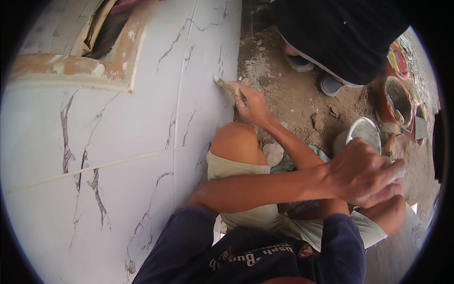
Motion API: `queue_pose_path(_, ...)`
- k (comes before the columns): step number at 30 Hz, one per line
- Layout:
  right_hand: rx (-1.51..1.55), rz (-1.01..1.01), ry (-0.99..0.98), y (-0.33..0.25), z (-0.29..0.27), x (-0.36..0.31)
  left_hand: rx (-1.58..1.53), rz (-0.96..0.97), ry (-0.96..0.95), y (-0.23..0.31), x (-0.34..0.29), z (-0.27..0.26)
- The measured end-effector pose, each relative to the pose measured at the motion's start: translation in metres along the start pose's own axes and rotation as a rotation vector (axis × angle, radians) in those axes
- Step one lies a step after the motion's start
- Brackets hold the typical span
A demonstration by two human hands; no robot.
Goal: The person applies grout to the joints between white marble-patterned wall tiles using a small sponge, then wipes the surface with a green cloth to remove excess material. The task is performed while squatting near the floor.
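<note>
My right hand (254, 105) reaches forward to the marble-patterned white tile wall (137, 113). It grips a small hand tool (231, 88) with a pale handle; the whitish tip touches the tile near its edge. I cannot make out whether it is a brush or a scraper. My left arm crosses over the right one. My left hand (359, 173) is closed, beside a light bucket (366, 130) and above my right knee. White residue coats its fingertips, and whatever they may hold is hidden. Pale grout lines (178, 104) run between the tiles.
A person in black clothing (343, 38) with grey shoes (331, 86) stands ahead on the dirt floor (283, 90). Orange buckets (385, 102) stand at the far right. Stones (273, 154) lie by my knee. A wooden frame (127, 52) edges an opening at upper left.
</note>
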State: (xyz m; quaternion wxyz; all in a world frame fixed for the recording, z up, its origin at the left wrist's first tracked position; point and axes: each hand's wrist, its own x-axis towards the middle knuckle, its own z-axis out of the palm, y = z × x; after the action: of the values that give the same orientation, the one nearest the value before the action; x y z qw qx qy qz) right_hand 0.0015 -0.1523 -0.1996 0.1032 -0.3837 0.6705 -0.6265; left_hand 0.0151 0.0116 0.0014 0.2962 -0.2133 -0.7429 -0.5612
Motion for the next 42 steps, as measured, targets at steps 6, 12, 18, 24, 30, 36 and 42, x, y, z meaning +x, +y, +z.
queue_pose_path(6,-0.107,0.526,0.234,0.027,-0.029,0.092,-0.011,0.011,-0.024,0.000,0.010,0.009)
queue_pose_path(12,0.025,0.302,0.217,-0.093,-0.018,0.104,-0.008,0.025,0.023,-0.003,0.008,0.004)
queue_pose_path(18,0.455,0.044,0.052,-0.055,-0.024,0.038,0.026,-0.012,-0.057,-0.014,0.010,0.009)
queue_pose_path(24,0.194,-0.052,0.434,-0.013,0.022,0.043,0.015,0.008,0.016,-0.009,0.007,0.016)
queue_pose_path(30,0.075,-0.099,0.195,-0.005,0.021,0.016,0.078,-0.006,-0.028,-0.009,0.005,0.007)
queue_pose_path(36,-0.075,0.494,0.333,0.032,-0.010,0.070,0.045,0.024,-0.040,-0.003,0.014,0.013)
queue_pose_path(42,-0.065,0.394,0.241,-0.079,-0.006,0.123,0.036,0.033,0.014,0.005,0.009,0.005)
